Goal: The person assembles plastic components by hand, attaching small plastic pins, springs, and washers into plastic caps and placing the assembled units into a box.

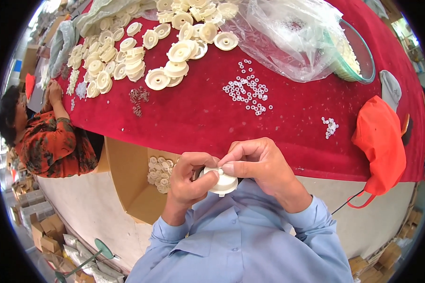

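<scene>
My left hand (182,186) grips a round cream plastic part (225,184) in front of my chest, just off the table's near edge. At its middle sits a small white piece (221,171), which the thumb and forefinger of my right hand (269,165) pinch. My left thumb presses beside that piece. Fingertips partly cover the piece, so its exact shape cannot be made out. Beyond my hands, many small white rings (246,92) lie loose on the red cloth, with a smaller cluster of rings (330,126) to the right.
Cream wheel-like parts (174,70) are heaped across the far left, near a small dark pile (138,99). A clear plastic bag (288,42) and greenish bowl (367,56) stand far right. A red cloth item (380,141) hangs rightward. A cardboard box (127,193) holds cream parts. Another person (52,137) sits left.
</scene>
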`<state>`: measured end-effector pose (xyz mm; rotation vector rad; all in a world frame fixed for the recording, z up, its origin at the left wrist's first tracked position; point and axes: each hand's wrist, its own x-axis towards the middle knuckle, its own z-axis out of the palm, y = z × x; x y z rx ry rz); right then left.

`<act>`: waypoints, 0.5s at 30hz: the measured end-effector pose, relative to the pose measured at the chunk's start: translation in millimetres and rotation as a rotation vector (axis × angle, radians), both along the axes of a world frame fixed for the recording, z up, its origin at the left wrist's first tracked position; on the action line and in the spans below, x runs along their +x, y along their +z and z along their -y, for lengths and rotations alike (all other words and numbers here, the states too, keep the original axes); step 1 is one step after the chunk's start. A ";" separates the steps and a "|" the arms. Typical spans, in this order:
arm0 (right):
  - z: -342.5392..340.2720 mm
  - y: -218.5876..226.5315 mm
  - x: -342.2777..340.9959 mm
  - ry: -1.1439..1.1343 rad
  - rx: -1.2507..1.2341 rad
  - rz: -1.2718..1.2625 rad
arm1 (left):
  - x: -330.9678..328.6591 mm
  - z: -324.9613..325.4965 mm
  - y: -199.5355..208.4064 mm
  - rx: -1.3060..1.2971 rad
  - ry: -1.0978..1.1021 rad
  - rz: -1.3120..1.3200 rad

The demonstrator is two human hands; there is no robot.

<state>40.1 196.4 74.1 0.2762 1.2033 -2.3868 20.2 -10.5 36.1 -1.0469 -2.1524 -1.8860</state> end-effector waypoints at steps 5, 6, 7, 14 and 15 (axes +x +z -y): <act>7.8 8.2 6.5 -0.015 0.029 -0.019 | 3.9 9.2 -1.4 -0.077 0.041 0.231; 10.1 10.0 8.0 -0.029 0.037 -0.036 | -0.9 6.7 -1.2 -0.090 0.093 -0.012; 11.2 8.3 9.9 -0.028 0.036 -0.036 | -3.0 3.5 -1.0 -0.101 0.143 -0.255; 18.9 -7.8 17.5 -0.126 0.223 -0.360 | 4.6 -7.0 10.1 -0.156 0.344 -0.228; 19.5 -8.1 17.5 -0.136 0.223 -0.372 | 5.0 -8.3 10.3 -0.153 0.354 -0.224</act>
